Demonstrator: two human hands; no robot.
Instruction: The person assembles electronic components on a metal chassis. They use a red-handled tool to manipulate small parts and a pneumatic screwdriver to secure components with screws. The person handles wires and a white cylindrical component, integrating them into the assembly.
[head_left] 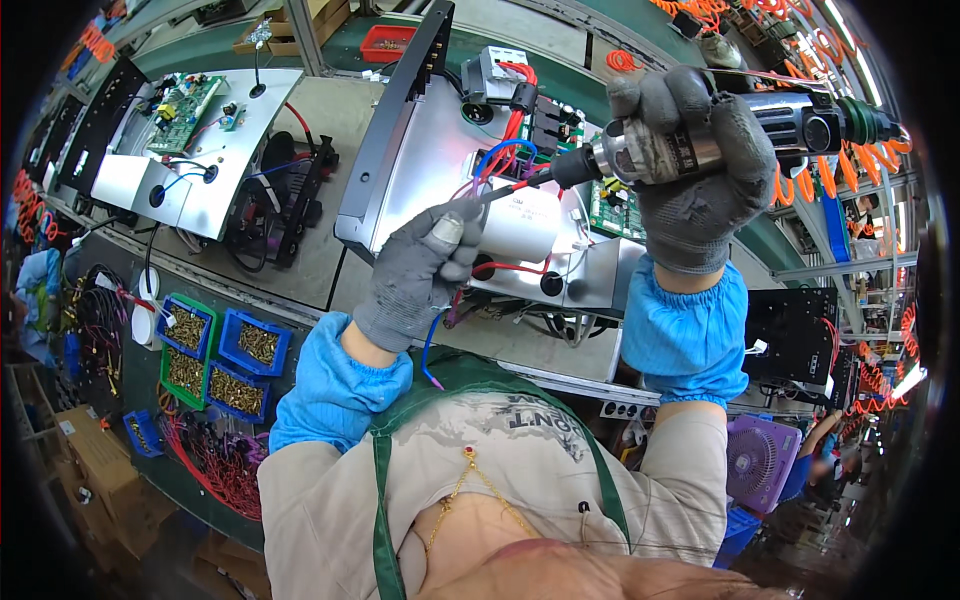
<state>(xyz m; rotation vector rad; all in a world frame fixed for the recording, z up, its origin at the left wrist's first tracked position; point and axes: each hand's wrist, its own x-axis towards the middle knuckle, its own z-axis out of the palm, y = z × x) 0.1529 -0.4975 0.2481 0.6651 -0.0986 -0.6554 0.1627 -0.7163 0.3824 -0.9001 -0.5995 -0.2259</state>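
Right hand (pixel 700 170) fingers wrapped tight round the silver-and-black powered screwdriver (pixel 700 140), left hand (pixel 420 270) fingers pinching at its bit tip beside the white cylindrical capacitor (pixel 520 225); keep the driver square, I'd say.

Screw bins (pixel 215 355) lie left of the metal chassis (pixel 420 170).

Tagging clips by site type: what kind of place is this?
Most likely an electronics assembly line. The right hand holds a powered screwdriver over an open metal chassis with wiring and a circuit board; bins of brass-coloured screws sit at the bench edge, and another opened unit lies further along.
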